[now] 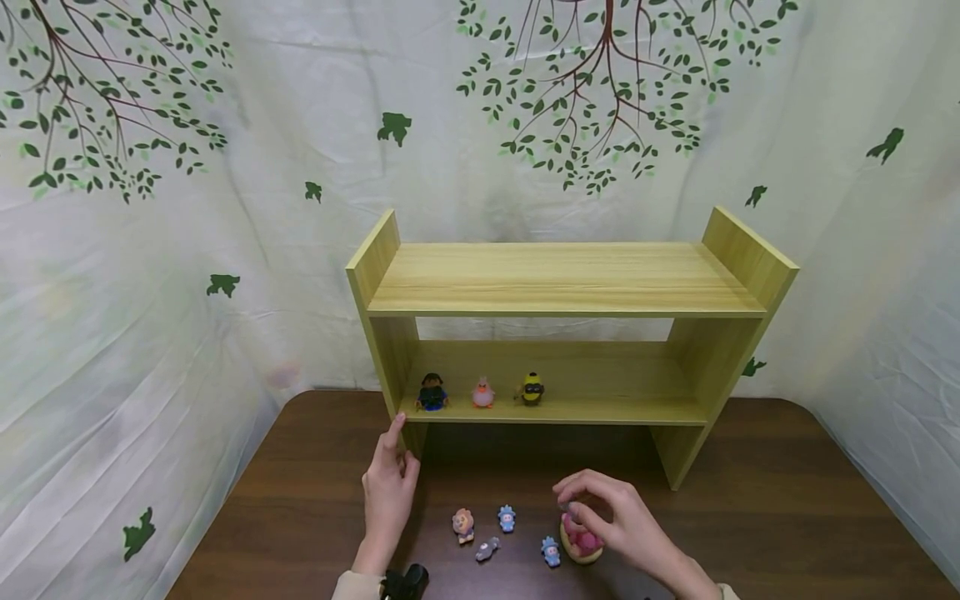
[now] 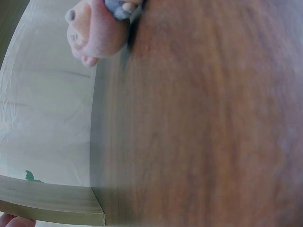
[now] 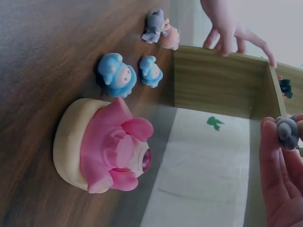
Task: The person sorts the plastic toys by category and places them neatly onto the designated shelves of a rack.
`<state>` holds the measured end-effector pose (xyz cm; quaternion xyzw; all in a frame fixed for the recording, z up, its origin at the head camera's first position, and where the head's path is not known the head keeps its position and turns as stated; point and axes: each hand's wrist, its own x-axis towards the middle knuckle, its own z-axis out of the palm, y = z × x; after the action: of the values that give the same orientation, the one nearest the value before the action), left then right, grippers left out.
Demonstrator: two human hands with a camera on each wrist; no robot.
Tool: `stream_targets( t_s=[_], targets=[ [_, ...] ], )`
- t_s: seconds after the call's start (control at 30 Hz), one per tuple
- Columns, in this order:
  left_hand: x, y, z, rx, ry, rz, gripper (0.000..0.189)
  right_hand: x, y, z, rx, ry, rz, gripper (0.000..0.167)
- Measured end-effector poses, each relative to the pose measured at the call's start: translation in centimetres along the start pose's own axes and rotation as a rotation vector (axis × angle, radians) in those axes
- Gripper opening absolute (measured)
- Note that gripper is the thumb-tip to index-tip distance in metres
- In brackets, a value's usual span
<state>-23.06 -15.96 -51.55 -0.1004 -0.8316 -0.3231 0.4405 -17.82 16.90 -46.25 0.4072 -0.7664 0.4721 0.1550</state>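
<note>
My right hand (image 1: 618, 512) pinches a small grey figurine (image 3: 287, 133) between thumb and fingertips, above a pink figurine (image 3: 116, 146) set in a cream, bowl-like base. My left hand (image 1: 388, 483) is at the left side of the wooden shelf (image 1: 555, 412), its outstretched index finger touching the front corner of the lower board. On the table lie two light-blue figurines (image 1: 507, 518), a grey figurine (image 1: 487, 549) and a peach-coloured figurine (image 1: 463, 526), between my two hands in the head view.
On the lower board stand a dark-haired figurine (image 1: 432, 392), a pale pink one (image 1: 483, 393) and a yellow-and-black one (image 1: 532, 389). The dark brown table (image 1: 300, 500) meets a leaf-printed curtain (image 1: 300, 242) behind and at both sides. A black wrist device (image 1: 405, 582) is on my left wrist.
</note>
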Motion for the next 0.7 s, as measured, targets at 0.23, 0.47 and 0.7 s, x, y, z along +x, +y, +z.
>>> stream_targets(
  t_s=[0.23, 0.47, 0.7],
  targets=[
    [0.04, 0.03, -0.03, 0.006, -0.013, -0.009, 0.083, 0.43, 0.14, -0.3, -0.011, 0.043, -0.042, 0.038],
    [0.07, -0.04, 0.01, 0.008, -0.009, 0.001, 0.084, 0.59, 0.13, -0.54, -0.004, 0.058, -0.016, 0.041],
    [-0.01, -0.13, 0.02, 0.011, -0.013, 0.003, 0.082, 0.95, 0.07, -0.65, 0.034, 0.058, -0.041, 0.047]
  ],
)
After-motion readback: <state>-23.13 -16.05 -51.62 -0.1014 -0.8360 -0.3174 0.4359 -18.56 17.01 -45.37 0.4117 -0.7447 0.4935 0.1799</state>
